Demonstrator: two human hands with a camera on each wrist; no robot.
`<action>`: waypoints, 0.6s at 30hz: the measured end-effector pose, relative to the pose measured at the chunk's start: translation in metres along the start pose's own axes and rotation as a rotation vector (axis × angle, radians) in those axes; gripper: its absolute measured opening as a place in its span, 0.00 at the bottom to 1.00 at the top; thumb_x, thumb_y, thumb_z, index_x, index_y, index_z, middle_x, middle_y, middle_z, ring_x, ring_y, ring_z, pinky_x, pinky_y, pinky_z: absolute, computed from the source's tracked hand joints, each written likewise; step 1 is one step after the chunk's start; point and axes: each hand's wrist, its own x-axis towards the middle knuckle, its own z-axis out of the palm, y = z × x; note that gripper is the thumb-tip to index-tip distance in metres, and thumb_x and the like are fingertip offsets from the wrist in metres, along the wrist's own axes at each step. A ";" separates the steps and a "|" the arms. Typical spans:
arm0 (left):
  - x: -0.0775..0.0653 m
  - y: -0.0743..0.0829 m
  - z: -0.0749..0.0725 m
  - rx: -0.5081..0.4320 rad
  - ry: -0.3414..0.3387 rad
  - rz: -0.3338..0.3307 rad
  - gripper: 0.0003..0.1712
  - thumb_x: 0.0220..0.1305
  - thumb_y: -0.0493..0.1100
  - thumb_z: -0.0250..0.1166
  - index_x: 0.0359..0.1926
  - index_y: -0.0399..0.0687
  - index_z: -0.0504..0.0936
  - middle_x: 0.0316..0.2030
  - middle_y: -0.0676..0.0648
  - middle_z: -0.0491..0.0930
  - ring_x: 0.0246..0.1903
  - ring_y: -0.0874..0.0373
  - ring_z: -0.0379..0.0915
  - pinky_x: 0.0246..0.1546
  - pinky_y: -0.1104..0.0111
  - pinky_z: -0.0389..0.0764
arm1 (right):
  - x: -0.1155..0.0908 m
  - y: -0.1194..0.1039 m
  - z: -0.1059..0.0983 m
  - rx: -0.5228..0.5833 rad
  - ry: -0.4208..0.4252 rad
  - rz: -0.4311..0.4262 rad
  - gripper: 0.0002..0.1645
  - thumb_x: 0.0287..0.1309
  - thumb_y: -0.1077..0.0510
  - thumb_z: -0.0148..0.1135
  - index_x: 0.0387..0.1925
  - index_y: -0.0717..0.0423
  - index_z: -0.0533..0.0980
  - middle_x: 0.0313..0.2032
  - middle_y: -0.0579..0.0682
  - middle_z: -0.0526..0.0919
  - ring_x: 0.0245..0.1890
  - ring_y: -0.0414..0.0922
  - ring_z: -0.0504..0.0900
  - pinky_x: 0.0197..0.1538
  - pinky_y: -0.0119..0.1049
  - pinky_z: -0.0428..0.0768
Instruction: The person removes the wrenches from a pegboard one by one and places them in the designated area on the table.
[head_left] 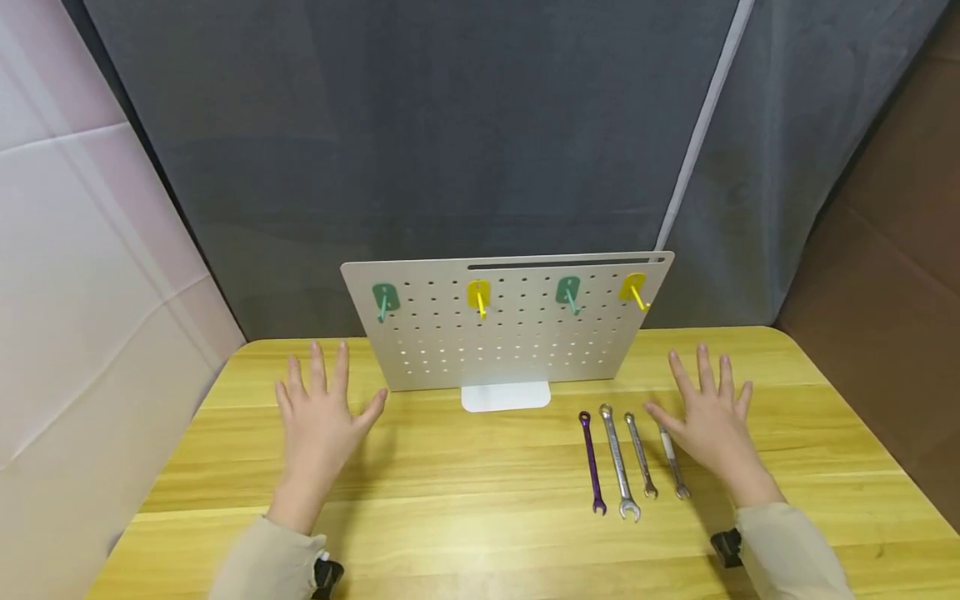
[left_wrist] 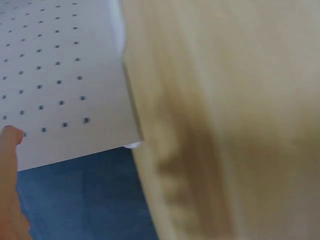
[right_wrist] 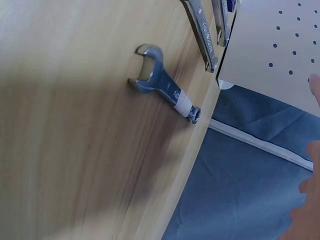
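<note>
My left hand (head_left: 318, 429) hovers with fingers spread over the left part of the table, beside the pegboard's lower left corner. On the right, my right hand (head_left: 712, 421) is also spread and holds nothing. Its thumb overlaps the top of a wrench with a white band (head_left: 668, 447) in the head view; the right wrist view shows that banded wrench (right_wrist: 169, 90) lying on the wood. To its left lie a small silver wrench (head_left: 640, 454), a larger silver wrench (head_left: 618, 458) and a purple wrench (head_left: 591, 458), roughly side by side.
A white pegboard (head_left: 502, 342) stands upright at the back of the wooden table (head_left: 450, 500) on a white foot (head_left: 506, 397). Green hooks (head_left: 386, 298) and yellow hooks (head_left: 478, 296) alternate along its upper part. A dark grey curtain (head_left: 450, 125) hangs behind.
</note>
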 end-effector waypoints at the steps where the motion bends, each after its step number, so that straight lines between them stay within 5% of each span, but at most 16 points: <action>1: -0.002 -0.002 0.003 0.030 -0.016 0.002 0.48 0.61 0.64 0.57 0.74 0.46 0.50 0.72 0.29 0.45 0.69 0.25 0.38 0.65 0.33 0.42 | 0.000 0.000 0.000 0.003 -0.014 0.008 0.51 0.62 0.29 0.47 0.75 0.48 0.42 0.74 0.64 0.29 0.71 0.72 0.28 0.61 0.78 0.30; 10: -0.014 -0.007 0.022 0.122 -0.136 -0.002 0.48 0.63 0.68 0.52 0.74 0.49 0.49 0.73 0.31 0.43 0.70 0.27 0.37 0.66 0.34 0.39 | -0.003 0.002 0.001 -0.037 -0.052 -0.012 0.52 0.59 0.27 0.49 0.75 0.48 0.45 0.74 0.65 0.33 0.71 0.71 0.30 0.61 0.78 0.32; 18: -0.014 -0.007 0.027 0.123 -0.168 -0.002 0.48 0.62 0.69 0.51 0.74 0.49 0.49 0.73 0.32 0.42 0.71 0.29 0.35 0.67 0.35 0.36 | -0.005 0.006 0.001 -0.061 -0.061 -0.004 0.52 0.60 0.27 0.48 0.75 0.48 0.46 0.73 0.67 0.36 0.72 0.71 0.33 0.61 0.77 0.33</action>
